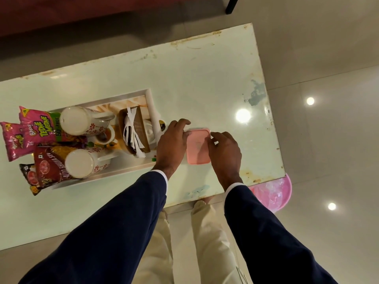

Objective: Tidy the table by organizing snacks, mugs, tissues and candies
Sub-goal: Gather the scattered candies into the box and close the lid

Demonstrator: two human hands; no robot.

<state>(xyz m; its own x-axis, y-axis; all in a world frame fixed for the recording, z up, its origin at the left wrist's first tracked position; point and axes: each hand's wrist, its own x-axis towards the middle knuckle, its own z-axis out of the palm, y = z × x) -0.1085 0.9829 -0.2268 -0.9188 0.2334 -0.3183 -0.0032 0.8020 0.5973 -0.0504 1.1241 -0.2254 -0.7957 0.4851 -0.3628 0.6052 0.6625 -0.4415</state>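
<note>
While my left hand (pixel 171 143) and right hand (pixel 224 151) each curl round the pink box (pixel 198 146) (lid on), it rests on the table (pixel 205 78).

Dim, warm indoor light. Round ceiling lamps glare off the glossy table (pixel 205 78) and floor tiles (pixel 328 140). Wide-angle bending curves the edges; detail is slightly soft.

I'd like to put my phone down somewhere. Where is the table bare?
Bare tabletop lies beyond the pink box toward the far edge, and right of it toward the corner. The tray on the left is crowded with mugs, tissue holder and snack packets.
</note>
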